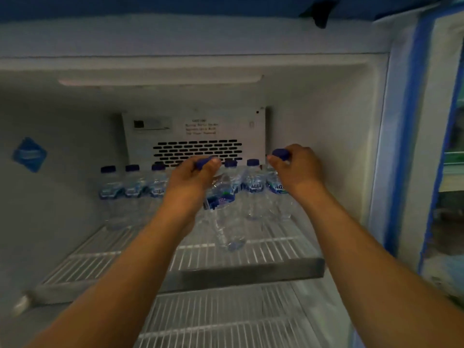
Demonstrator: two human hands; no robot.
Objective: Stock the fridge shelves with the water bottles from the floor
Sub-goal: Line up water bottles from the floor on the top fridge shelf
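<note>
Left grip (193, 179) pinches a tilted water bottle (221, 194) by its blue cap (204, 163). Right grip (298, 169) clutches a second bottle (276, 188) by its cap, both at the wire shelf (251, 254).

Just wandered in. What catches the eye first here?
Two bare arms reach into a white fridge: the left hand holds a tilted clear plastic water bottle by its blue cap, the right hand holds another bottle's cap. More blue-capped bottles stand in a row at the back of the white wire shelf, below a slotted vent panel.
</note>
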